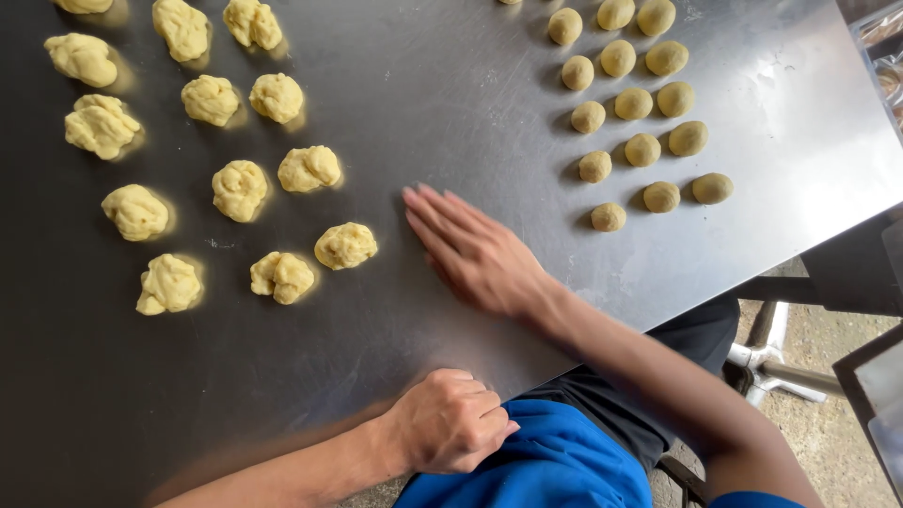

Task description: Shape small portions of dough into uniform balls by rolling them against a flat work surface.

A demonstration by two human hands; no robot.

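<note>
Brushed stainless-steel table top [451, 94]: dull grey, fine swirl scratches, soft glare toward the upper right corner, straight folded edge along the near right side.

Right hand [475, 252]: laid flat, palm down on the steel, fingers [435, 214] straight and pressed together, tips pointing up-left. Whether anything sits under the palm, cannot tell. Nearest piece is the ragged pale-yellow dough lump [345, 246], just beside the fingertips, not touching.

Left hand [450, 420]: curled into a loose fist, knuckles up, resting at the near table edge. Whether it holds anything inside, cannot tell.

Left half of the table: rough pale-yellow dough lumps [209, 100] in loose rows, each torn, knobbly, irregular, matte, well apart from each other.

Upper right: smooth rolled dough balls [632, 103], smaller, slightly darker tan-yellow, round to oval, even surface, set in three tight diagonal rows, close but not touching. Well apart from both hands.

Below the table edge: blue cloth [546, 466] with soft folds over the lap, dark fabric beside it. White metal tube frame [767, 362] over a rough concrete floor [809, 423] at lower right.
</note>
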